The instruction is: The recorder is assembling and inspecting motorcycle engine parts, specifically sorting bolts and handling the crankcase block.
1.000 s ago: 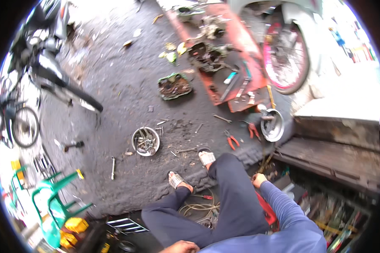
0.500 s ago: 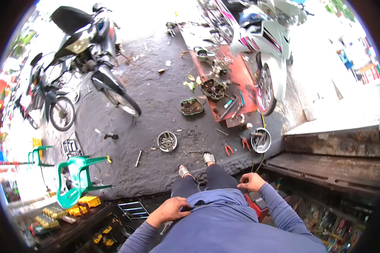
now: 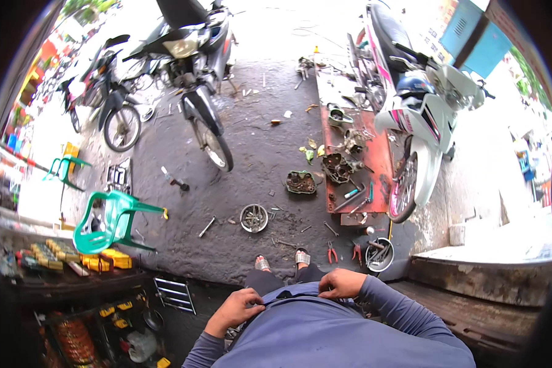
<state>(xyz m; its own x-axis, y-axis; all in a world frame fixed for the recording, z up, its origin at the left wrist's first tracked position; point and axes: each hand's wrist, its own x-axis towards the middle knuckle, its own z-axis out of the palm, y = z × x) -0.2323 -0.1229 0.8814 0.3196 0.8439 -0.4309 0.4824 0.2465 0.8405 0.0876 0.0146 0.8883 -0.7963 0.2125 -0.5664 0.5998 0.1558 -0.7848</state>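
My left hand (image 3: 236, 310) is at the left side of my waist, with its curled fingers pinching the front of my blue-grey shirt (image 3: 313, 334). Level with the lap, my right hand (image 3: 342, 284) has its fingers bent down onto the same shirt's lower edge. The fingertips of both hands are partly hidden in the cloth. Beyond my sandalled feet, a round bowl of small metal parts (image 3: 254, 218) stands on the dark ground. To the right lie two red-handled pliers (image 3: 332, 253) beside a white bucket of tools (image 3: 380, 254).
A red board (image 3: 380, 165) carries greasy engine parts (image 3: 337, 167) and tools. A white motorbike (image 3: 420, 135) stands to its right, a dark motorbike (image 3: 205, 116) far left. Nearer left are a green plastic chair (image 3: 113, 221) and a cluttered bench (image 3: 104, 282). A wrench (image 3: 207, 227) lies on the ground.
My view has tilted up and turned left, so the scene sits lower and farther right. My right hand has moved inward from beside my hip to the shirt front. The left stays at the waist.
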